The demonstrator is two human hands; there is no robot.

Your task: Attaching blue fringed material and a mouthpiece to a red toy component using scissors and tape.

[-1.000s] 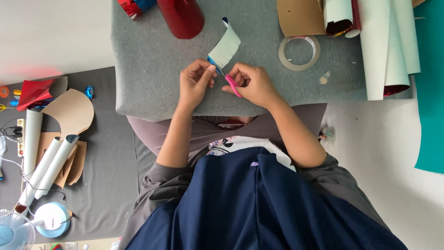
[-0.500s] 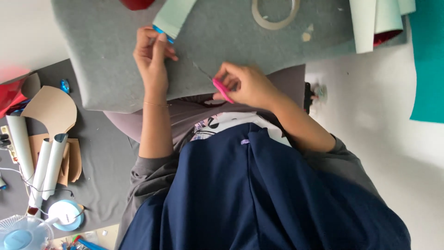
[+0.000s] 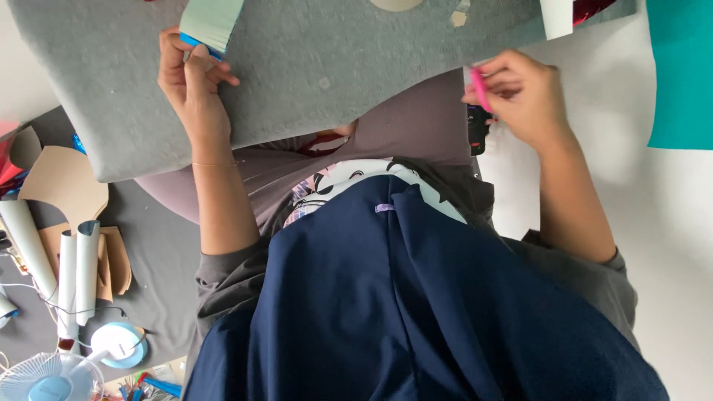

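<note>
My left hand (image 3: 191,82) pinches a pale green sheet of paper (image 3: 212,18) with a blue underside, held up over the grey felt board (image 3: 312,67) on my lap. My right hand (image 3: 520,93) is out at the board's right edge, closed round a pair of pink-handled scissors (image 3: 480,89). Only the pink handle shows; the blades are hidden by my fingers. The two hands are far apart.
Rolled paper tubes (image 3: 74,267) and brown card cutouts (image 3: 63,182) lie on the dark mat at the left. A small blue fan (image 3: 48,379) stands at the bottom left. A teal sheet (image 3: 679,70) lies on the white floor at the right.
My right hand has swung with the scissors from the board's middle to its right edge. The left hand keeps the paper raised, and the view has tilted down toward my lap.
</note>
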